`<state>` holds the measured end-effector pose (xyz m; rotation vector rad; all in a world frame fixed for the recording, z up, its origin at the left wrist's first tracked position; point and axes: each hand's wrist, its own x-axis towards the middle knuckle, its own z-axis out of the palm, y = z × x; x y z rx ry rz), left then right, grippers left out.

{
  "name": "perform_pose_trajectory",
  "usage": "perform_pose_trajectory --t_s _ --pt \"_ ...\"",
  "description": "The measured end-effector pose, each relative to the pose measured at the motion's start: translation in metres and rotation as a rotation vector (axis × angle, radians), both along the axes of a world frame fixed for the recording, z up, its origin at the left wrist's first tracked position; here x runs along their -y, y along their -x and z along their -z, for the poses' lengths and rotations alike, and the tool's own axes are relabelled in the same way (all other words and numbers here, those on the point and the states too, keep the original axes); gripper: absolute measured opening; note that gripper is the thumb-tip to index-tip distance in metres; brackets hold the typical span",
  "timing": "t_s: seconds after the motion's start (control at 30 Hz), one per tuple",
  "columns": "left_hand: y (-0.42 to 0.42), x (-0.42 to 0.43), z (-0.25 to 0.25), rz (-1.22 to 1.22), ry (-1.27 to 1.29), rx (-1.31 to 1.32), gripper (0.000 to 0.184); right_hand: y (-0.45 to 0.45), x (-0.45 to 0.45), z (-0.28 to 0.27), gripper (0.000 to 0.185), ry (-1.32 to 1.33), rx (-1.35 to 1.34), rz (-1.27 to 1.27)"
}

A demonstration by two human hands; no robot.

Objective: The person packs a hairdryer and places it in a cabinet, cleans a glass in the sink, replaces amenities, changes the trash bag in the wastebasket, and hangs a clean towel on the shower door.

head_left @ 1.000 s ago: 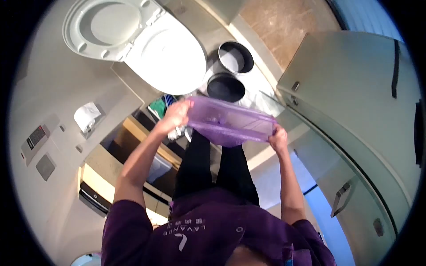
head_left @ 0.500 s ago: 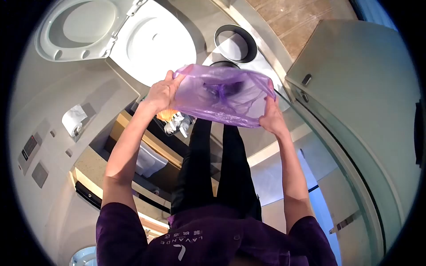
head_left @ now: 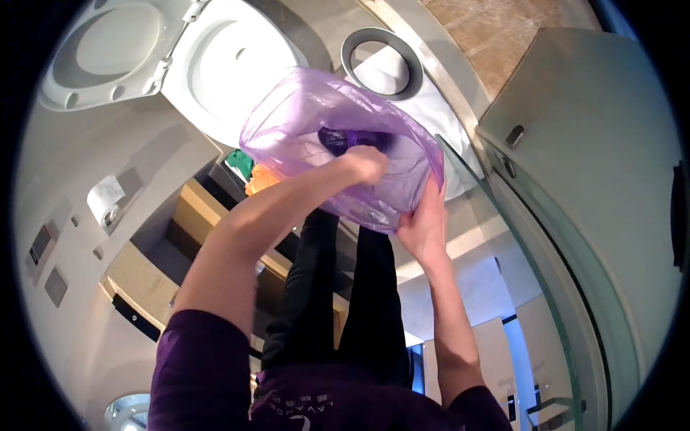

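Purple bag (head_left: 338,104), clamped in right hand (head_left: 425,224), opens beneath left hand (head_left: 368,165), whose grip is unclear.

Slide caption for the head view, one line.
Right hand holds a purple bag by its rim, left hand at its open mouth, near a toilet.

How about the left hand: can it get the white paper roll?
Probably not directly: the roll looks uncovered, but the left hand is at the mouth of the translucent purple plastic bag.
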<state>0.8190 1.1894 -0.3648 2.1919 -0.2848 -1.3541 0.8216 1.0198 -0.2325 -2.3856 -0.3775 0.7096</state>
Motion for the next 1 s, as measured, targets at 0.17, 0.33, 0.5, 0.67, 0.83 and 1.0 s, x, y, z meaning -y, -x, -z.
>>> perform_pose_trajectory --t_s 0.17,0.33,0.5,0.67,0.83,1.0 --pt "0.02 0.007 0.192 0.682 -0.06 0.061 0.032 0.001 0.011 0.032 0.085 -0.05 -0.216 0.113" --pt "0.039 -0.008 0.265 0.062 -0.175 0.155 0.032 0.014 0.019 0.146 0.076 0.081 -0.197 0.046" --pt "0.03 -0.015 0.318 -0.16 -0.072 0.243 0.033 0.011 0.002 0.276 0.07 0.11 0.042 0.154" --pt "0.033 -0.021 0.365 -0.254 -0.092 0.243 0.033 0.01 -0.005 0.327 0.072 0.091 -0.051 0.277" --pt "0.066 -0.024 0.373 -0.327 -0.119 0.225 0.034 0.017 -0.002 0.313 0.072 0.111 -0.203 0.198" --pt "0.125 -0.012 0.339 -0.537 0.055 0.454 0.034 0.01 0.0 0.313 0.072 0.111 -0.144 0.167"
